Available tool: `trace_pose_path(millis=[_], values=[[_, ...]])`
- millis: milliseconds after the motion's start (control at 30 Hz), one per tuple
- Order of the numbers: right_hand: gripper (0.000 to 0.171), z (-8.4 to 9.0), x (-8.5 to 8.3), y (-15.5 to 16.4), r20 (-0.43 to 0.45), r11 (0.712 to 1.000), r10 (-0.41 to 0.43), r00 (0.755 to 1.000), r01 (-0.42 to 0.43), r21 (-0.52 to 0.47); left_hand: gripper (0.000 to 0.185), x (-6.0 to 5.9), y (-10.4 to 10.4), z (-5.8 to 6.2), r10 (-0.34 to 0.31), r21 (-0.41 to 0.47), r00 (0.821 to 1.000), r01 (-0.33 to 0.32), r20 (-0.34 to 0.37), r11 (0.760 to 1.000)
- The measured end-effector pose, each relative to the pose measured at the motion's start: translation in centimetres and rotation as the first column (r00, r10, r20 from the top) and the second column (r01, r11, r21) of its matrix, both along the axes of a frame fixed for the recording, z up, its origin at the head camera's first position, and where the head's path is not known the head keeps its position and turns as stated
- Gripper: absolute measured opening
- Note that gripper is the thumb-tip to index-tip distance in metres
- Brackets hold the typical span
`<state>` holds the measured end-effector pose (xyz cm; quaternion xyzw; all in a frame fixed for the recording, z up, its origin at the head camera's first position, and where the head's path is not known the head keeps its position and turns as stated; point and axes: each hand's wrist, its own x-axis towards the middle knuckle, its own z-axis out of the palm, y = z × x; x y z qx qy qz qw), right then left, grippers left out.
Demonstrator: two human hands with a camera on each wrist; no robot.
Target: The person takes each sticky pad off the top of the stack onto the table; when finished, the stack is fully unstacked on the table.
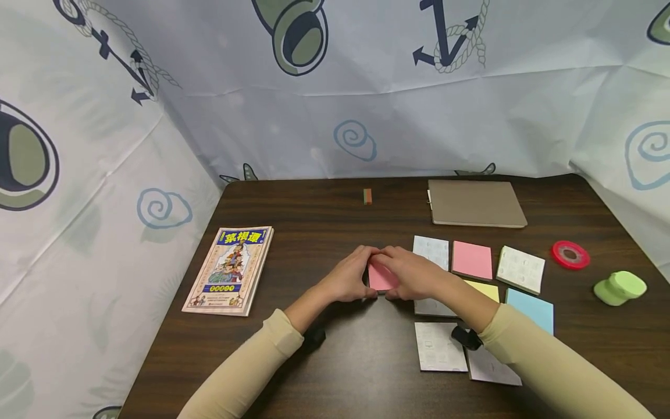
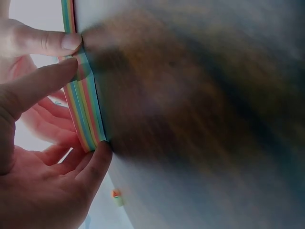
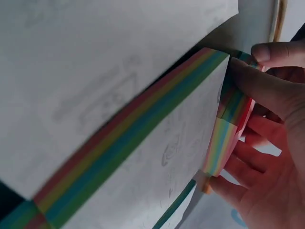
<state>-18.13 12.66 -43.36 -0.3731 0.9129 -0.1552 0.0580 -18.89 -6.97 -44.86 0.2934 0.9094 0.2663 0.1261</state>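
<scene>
Near the middle of the table both hands hold a stack of sticky-note pads, its pink top sheet (image 1: 380,279) showing between them. My left hand (image 1: 342,279) grips its left side, and my right hand (image 1: 416,273) grips the right side. In the left wrist view, the striped edge (image 2: 88,112) shows bands of red, yellow, blue and green that repeat. Both thumbs press the near edge there, close together, with fingers reaching round the far side. The right wrist view shows the same striped edge (image 3: 219,143) beside my right hand (image 3: 276,138).
Right of the hands lie several more sticky-note pads, among them a pink pad (image 1: 472,259), a blue pad (image 1: 531,309) and a white-faced pad (image 1: 441,347). A red tape roll (image 1: 570,255), green object (image 1: 620,288), flat grey-brown case (image 1: 477,202), small orange-green piece (image 1: 367,196) and book (image 1: 228,270) surround them.
</scene>
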Motion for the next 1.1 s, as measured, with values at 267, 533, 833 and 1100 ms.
trace_pose_path(millis=[267,533,833,1100], values=[[0.075,0.0,-0.1,0.0,-0.003,0.999,-0.018,1.000,0.018,0.027,0.088,0.1,0.1,-0.1,-0.013,-0.023,0.999,0.012,-0.042,1.000],[0.071,1.1,0.1,1.0,-0.008,0.999,-0.032,0.999,0.032,-0.001,0.091,0.1,0.2,-0.2,-0.027,-0.041,0.997,0.024,-0.070,0.999],[0.075,3.5,2.0,5.2,-0.010,0.994,-0.104,0.995,0.103,-0.026,0.088,0.2,0.4,0.0,-0.015,-0.048,0.998,0.012,-0.063,0.999],[0.075,4.6,6.4,11.5,-0.056,0.988,-0.153,0.987,0.150,-0.043,0.086,0.3,0.4,-0.1,-0.012,-0.063,0.997,0.007,-0.075,0.998]])
